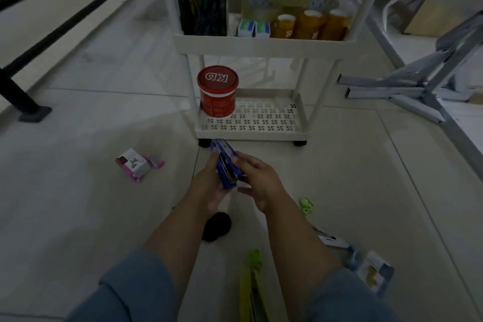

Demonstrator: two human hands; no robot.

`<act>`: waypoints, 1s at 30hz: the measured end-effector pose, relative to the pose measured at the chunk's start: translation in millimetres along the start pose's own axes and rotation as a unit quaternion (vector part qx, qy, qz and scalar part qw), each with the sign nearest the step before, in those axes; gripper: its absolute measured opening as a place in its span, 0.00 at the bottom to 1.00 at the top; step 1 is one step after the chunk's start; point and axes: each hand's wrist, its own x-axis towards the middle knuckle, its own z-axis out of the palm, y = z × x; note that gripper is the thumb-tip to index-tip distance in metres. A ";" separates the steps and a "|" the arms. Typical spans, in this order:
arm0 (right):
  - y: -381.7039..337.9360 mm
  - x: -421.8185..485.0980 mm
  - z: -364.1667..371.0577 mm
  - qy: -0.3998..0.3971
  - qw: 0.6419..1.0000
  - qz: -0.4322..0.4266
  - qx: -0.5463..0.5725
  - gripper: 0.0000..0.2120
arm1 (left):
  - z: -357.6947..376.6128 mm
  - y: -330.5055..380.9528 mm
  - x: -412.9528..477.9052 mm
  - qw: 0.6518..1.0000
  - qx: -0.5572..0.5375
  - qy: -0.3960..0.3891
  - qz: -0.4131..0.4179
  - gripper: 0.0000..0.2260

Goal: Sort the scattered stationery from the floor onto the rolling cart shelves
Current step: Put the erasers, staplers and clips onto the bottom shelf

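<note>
Left grip (209, 185), right grip (257, 178) both clasp blue stapler (226, 167) (tilted) above floor, near front edge of cart bottom shelf (251, 135); red tub (218, 91) at shelf's left edge.

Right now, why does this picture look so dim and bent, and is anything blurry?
Head view: dim, greyish light with darker corners; the cart posts and floor lines bow, a wide-angle effect; the stapler held by the left hand and right hand looks slightly smeared; the red tub stays fairly sharp.
</note>
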 end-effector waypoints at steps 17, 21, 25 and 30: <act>-10.0 20.0 -28.8 0.027 0.998 0.029 -0.056 0.12 | 19.9 7.9 50.0 0.990 0.036 -0.135 -0.030 0.08; -18.2 23.9 -35.5 0.096 0.961 -0.138 -0.219 0.11 | 23.6 19.9 61.8 0.990 0.123 -0.054 0.035 0.03; -24.5 20.4 -29.4 0.045 0.906 -0.256 -0.333 0.23 | 36.7 27.7 67.4 0.990 0.132 -0.016 0.043 0.09; -49.0 41.4 -32.3 0.157 0.893 -0.270 -0.324 0.21 | 61.0 43.6 77.1 0.977 0.158 -0.079 0.120 0.12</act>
